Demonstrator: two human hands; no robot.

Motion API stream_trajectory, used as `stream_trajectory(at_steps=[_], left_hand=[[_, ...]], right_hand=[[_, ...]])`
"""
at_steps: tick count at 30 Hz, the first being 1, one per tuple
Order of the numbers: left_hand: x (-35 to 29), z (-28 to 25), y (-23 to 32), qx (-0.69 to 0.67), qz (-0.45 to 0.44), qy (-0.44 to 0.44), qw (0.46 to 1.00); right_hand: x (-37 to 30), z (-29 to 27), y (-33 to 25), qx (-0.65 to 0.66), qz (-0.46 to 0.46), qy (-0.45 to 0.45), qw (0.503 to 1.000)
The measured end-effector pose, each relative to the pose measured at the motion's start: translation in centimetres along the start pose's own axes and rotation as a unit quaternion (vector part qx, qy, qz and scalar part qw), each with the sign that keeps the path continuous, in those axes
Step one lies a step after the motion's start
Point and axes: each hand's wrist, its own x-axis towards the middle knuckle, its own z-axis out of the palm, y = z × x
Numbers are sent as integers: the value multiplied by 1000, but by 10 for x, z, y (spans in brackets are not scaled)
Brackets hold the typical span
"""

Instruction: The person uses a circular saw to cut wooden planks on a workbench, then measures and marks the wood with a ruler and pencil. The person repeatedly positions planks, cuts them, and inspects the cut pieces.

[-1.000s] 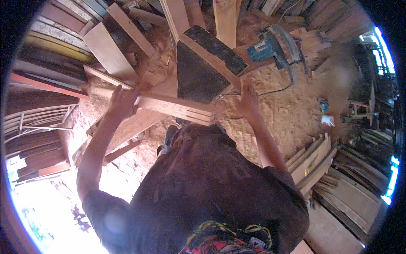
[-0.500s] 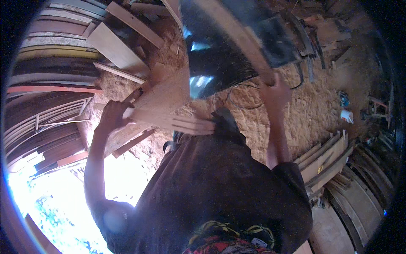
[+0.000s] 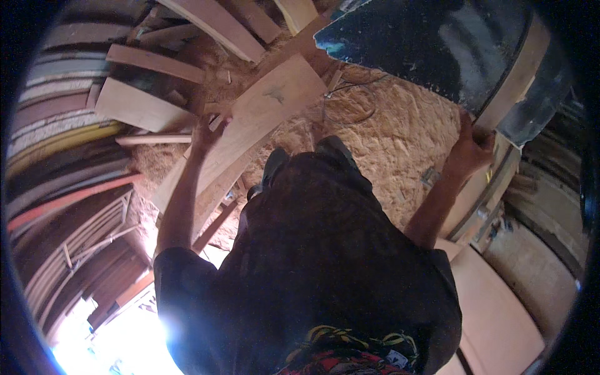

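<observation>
My right hand (image 3: 472,153) is closed round the near end of a long, narrow wooden strip (image 3: 515,78). The strip runs up across a dark, glossy panel (image 3: 400,50) with a ragged pale edge. On the other side, my left hand (image 3: 208,132) is at the left edge of a broad, pale wooden board (image 3: 269,97) with a dark smudge on it. Its thumb and fingers look apart, and I see nothing held between them. The board slants across the sawdust, its lower end beside my left forearm.
Loose planks (image 3: 144,106) and stacked timber (image 3: 69,131) line the left side. Sawdust (image 3: 394,137) covers the ground, with a dark cable (image 3: 353,119) curled on it. Large flat panels (image 3: 494,306) lean at the lower right. Bright light enters at the lower left.
My right hand has moved right and down with the wooden strip. My left hand has shifted up and right in the view and left the grooved wood it was holding. The view has turned.
</observation>
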Motion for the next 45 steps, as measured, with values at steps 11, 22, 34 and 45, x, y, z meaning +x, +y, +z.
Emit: stream_trajectory(at_steps=[11, 22, 34, 45], left_hand=[[-80, -25, -24, 245, 105, -122, 956], [-91, -19, -9, 249, 168, -50, 952], [-77, -61, -101, -317, -167, -63, 931], [-84, -4, -26, -244, -80, 81, 963]], right_hand=[[-92, -71, 18, -11, 135, 68, 988], [-126, -48, 27, -7, 59, -8, 998], [-264, 72, 16, 33, 41, -602, 797], [-280, 150, 26, 41, -26, -606, 794]])
